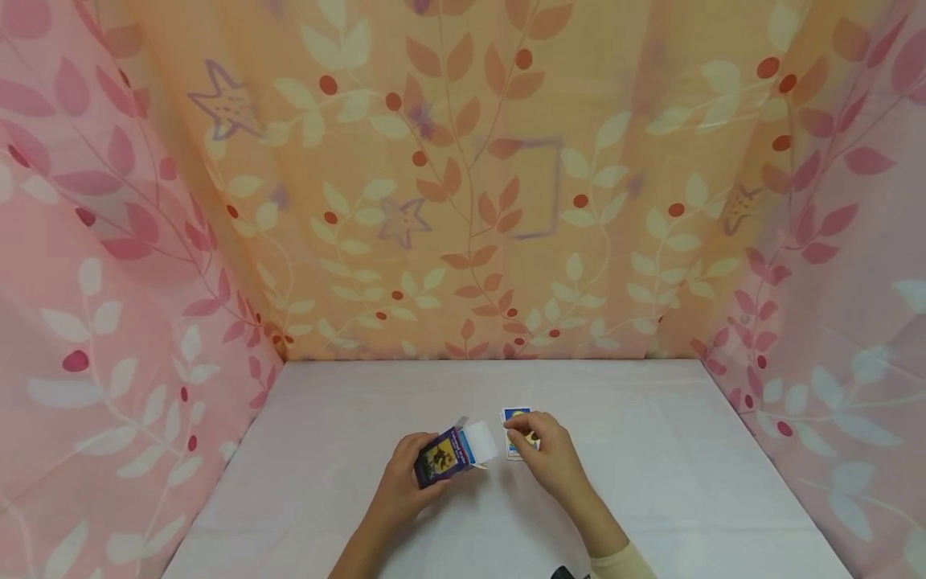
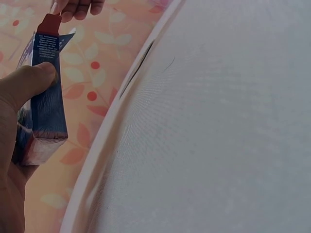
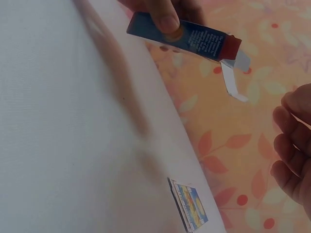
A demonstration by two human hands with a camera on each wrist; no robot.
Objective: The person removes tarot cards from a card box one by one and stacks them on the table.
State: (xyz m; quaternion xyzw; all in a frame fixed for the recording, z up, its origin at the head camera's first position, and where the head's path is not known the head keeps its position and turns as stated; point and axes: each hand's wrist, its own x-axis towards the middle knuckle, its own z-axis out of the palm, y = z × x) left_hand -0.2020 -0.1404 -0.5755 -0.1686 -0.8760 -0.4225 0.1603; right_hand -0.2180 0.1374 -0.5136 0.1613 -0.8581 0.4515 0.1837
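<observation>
My left hand [image 1: 405, 474] grips a dark blue card box [image 1: 441, 458] with a yellow picture on its front, tilted above the table. The box's white lid flap [image 1: 481, 441] stands out from its opened end, and something light blue shows at the mouth. In the left wrist view the thumb presses the box's narrow printed side [image 2: 48, 107]. Over a small stack of picture cards [image 1: 517, 413] on the table hovers my right hand [image 1: 553, 458], fingers loosely bent. In the right wrist view that hand [image 3: 296, 141] is apart from both box and cards [image 3: 193, 206], with nothing seen in it.
A white cloth covers the table [image 1: 325, 434]. Leaf-patterned curtains rise behind it [image 1: 463, 177] and along both sides. A small black object [image 1: 563, 572] shows at the bottom edge near the right sleeve [image 1: 624, 563].
</observation>
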